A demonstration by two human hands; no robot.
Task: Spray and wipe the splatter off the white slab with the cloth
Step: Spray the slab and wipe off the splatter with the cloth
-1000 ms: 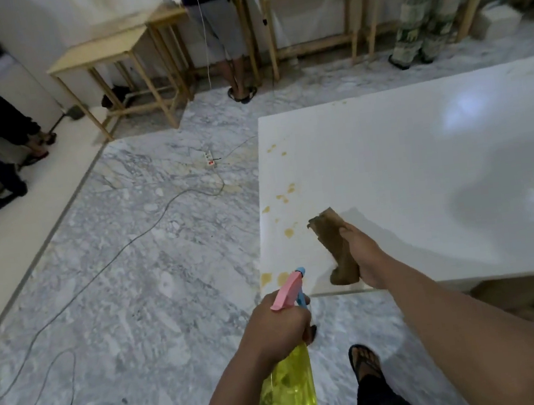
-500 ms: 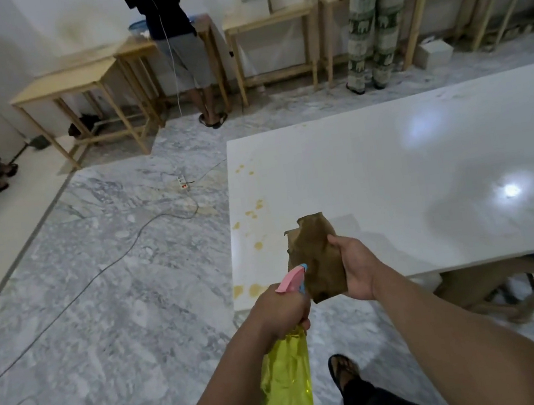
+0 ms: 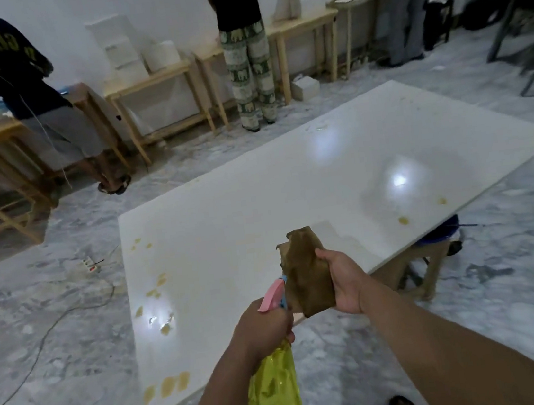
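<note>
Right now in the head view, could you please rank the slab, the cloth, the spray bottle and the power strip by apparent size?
1. slab
2. spray bottle and cloth: alike, both near the camera
3. power strip

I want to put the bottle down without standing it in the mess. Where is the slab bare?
The white slab is bare across its middle and far side, between the yellow splatter along the left edge and two spots near the right edge. The near-left corner is most crowded.

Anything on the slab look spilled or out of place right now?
Yes: yellowish splatter dots the white slab's left edge, with two more spots near its right edge. The brown cloth is lifted off it.
</note>
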